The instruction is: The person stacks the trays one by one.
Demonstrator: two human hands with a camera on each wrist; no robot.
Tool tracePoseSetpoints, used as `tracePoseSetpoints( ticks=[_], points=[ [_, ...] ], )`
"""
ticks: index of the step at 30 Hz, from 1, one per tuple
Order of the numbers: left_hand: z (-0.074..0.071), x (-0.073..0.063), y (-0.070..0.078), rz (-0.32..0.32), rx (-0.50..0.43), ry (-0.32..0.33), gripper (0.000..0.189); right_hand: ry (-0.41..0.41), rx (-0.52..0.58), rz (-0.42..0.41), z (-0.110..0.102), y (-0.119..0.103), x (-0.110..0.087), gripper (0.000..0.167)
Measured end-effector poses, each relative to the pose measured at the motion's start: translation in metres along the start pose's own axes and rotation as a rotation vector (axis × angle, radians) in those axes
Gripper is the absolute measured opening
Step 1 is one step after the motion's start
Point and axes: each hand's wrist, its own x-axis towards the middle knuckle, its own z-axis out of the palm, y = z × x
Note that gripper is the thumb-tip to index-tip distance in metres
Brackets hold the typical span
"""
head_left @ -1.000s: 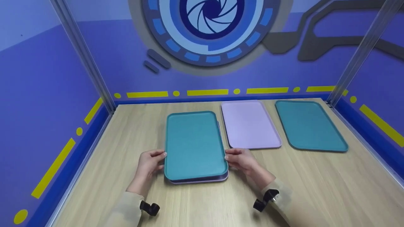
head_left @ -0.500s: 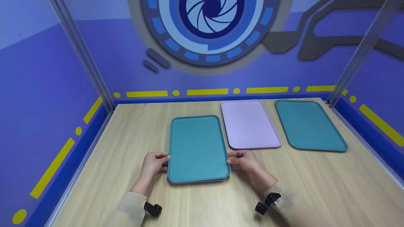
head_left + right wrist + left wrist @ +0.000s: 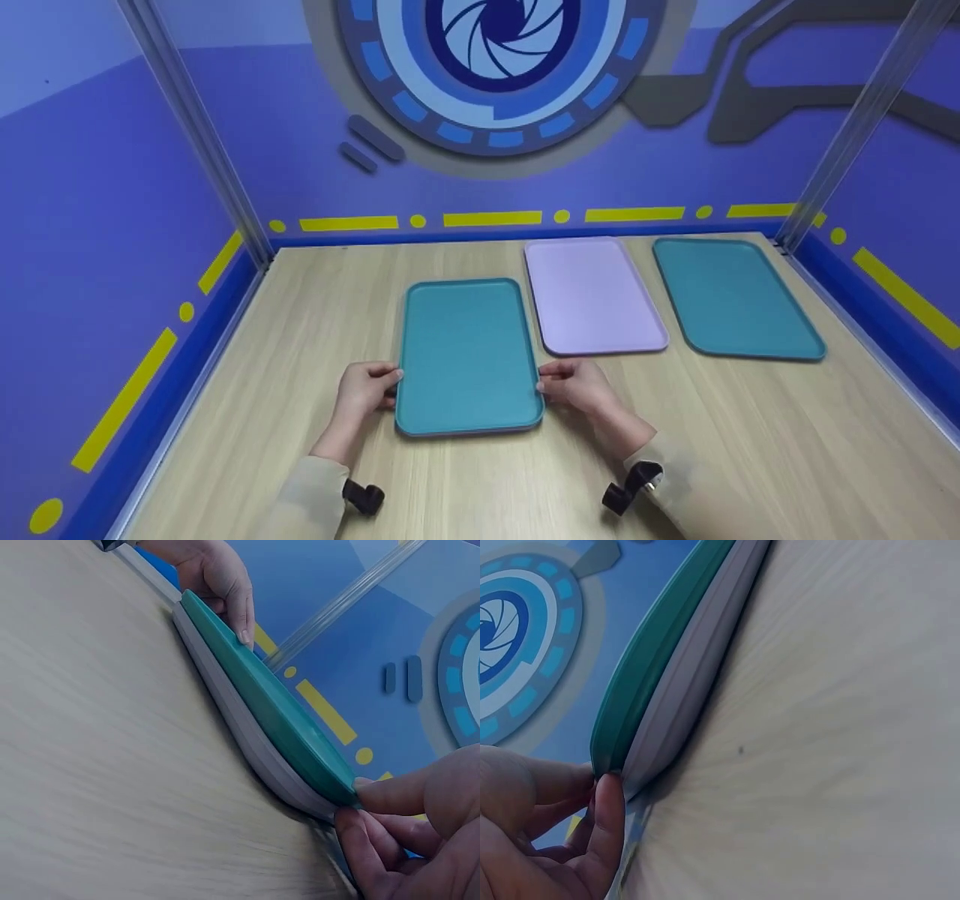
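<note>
The upper teal tray lies stacked on a lower lilac tray, directly before the person on the wooden table. Their edges nearly line up: from the head only a thin trace of lilac shows along the near side, while the wrist views show both rims together, teal above lilac.

The left hand pinches the upper teal tray by its left side, near the closer corner; the right hand pinches the opposite side. Whether the left fingertips also touch the lower lilac tray is hard to tell.

Just right of the stack and farther back lies a second lilac tray, and beyond it, toward the right edge, another teal tray.

The tabletop is pale, with light grain running away from the person. Behind it stands a blue-violet back wall with a large round emblem like a camera shutter and a row of yellow bars and dots low down. Metal posts mark both rear corners, where similarly coloured side walls join.
</note>
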Motion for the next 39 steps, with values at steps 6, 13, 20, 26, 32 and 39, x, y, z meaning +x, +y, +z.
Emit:
tracePoseSetpoints(
  ticks=[6, 13, 20, 26, 32, 39],
  points=[
    [0.001, 0.002, -0.001, 0.015, 0.015, 0.005, 0.019, 0.009, -0.039, -0.023, 0.001, -0.001, -0.002, 0.032],
    [0.002, 0.001, 0.0, 0.053, 0.049, 0.012, 0.019, 0.004, -0.034, -0.026, 0.002, 0.0, -0.002, 0.032],
    [0.001, -0.001, 0.003, 0.02, 0.034, -0.008, 0.022, 0.004, -0.047, -0.021, 0.002, 0.002, 0.0, 0.03],
    [-0.001, -0.001, 0.005, 0.005, 0.042, -0.023, 0.024, -0.021, -0.046, -0.036, 0.0, 0.003, 0.0, 0.031],
    [-0.003, 0.003, 0.012, -0.016, 0.107, -0.085, 0.026, -0.062, -0.003, -0.045, -0.007, 0.005, 0.0, 0.035],
    [-0.006, 0.007, 0.039, -0.048, 0.344, -0.172, 0.026, -0.035, 0.053, -0.036, -0.029, -0.002, 0.001, 0.037]
  ],
)
